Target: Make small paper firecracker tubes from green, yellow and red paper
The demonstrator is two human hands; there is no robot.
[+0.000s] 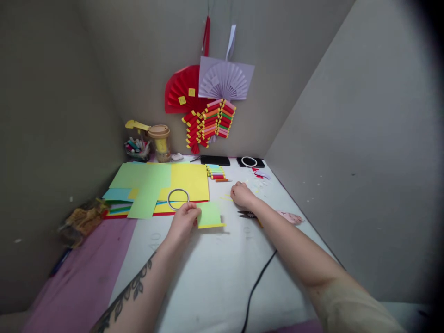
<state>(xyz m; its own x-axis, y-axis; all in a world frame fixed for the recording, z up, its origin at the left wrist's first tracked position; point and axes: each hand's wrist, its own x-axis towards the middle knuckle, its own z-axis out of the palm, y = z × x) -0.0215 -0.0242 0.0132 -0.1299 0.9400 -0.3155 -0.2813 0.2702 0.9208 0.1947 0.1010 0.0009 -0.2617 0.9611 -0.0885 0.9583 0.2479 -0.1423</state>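
Observation:
My left hand (187, 215) pinches a small light green paper (210, 214) by its left side, above the white surface. A yellow strip (211, 225) runs along the paper's lower edge and sticks out a little at the right. My right hand (242, 194) rests on the surface farther to the right, its fingers curled in; what they hold, if anything, is hidden. Thin yellow paper strips (226, 198) lie just left of those fingers. Dark-bladed scissors (246, 214) lie below that hand, partly covered by my right forearm.
Coloured paper sheets (189, 178) and a tape roll (178, 199) lie at left. Small rolled paper tubes (217, 172) and an orange pencil (222, 180) sit behind. Two phones (215, 160) lie near the wall, below hanging paper fans (227, 78). A black cable (256, 282) crosses the front.

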